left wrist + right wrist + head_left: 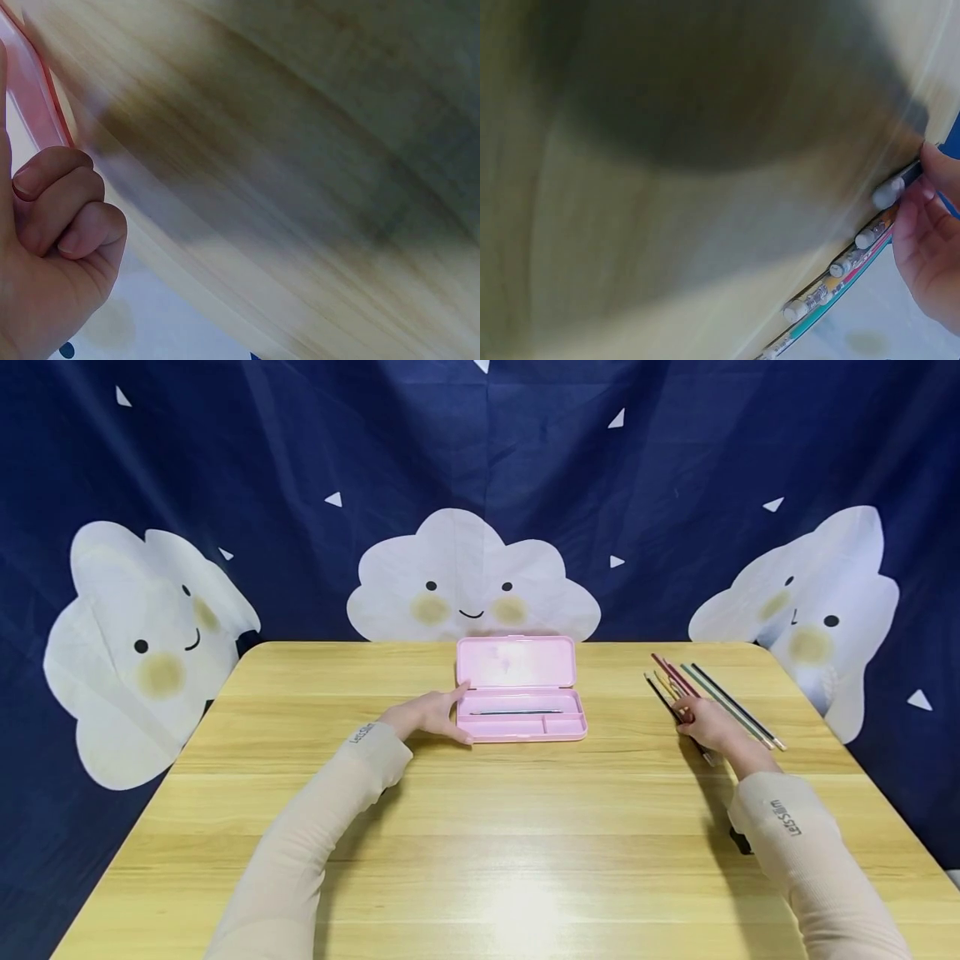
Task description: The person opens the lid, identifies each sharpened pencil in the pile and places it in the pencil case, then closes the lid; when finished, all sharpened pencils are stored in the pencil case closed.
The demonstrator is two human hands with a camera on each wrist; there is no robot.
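Observation:
A pink pencil case (pixel 517 742) lies on the table with its lid (pixel 516 662) tipped back. One dark pencil (pixel 515 712) rests in its long compartment. My left hand (pixel 429 714) holds the case's left end, thumb at the front corner and index finger near the hinge. The other fingers (pixel 60 191) are curled against its side in the left wrist view. On the right, my right hand (pixel 708 724) pinches a black pencil (pixel 900 185) between thumb and fingers, near its white eraser end. Several pencils with erasers, among them a yellow pencil (pixel 810 298), lie beside that hand.
A green pencil (pixel 723 703) and another black pencil (pixel 738 706) lie side by side beyond the right hand. Red pencils (pixel 677 675) are next to them. The wooden table (pixel 480 827) ends at a dark blue curtain (pixel 480 452) with cloud prints.

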